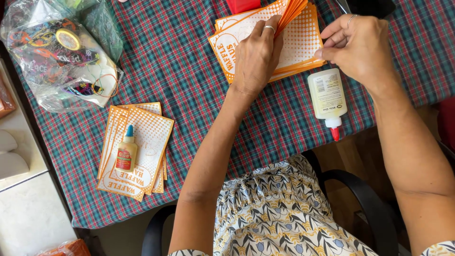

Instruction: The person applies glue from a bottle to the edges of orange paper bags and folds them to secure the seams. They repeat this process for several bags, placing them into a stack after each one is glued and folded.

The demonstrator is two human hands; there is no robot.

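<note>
A stack of orange-and-white dotted cards [298, 42] lies on the plaid tablecloth [189, 71] at the far middle. My left hand [256, 59] rests on the stack, its fingers holding up a fanned bunch of card edges. My right hand [360, 47] is at the stack's right edge, thumb and fingertips pinched at the cards' corner. Just below that hand a white glue bottle [327, 95] with a red tip lies on its side, untouched.
A smaller pile of the same cards [147, 137] lies at the left with a small blue-capped glue bottle [126, 152] on it. A clear plastic bag of colourful items [61, 57] sits far left. A red object [241, 4] stands behind the stack. Black chair arms [365, 194] flank my lap.
</note>
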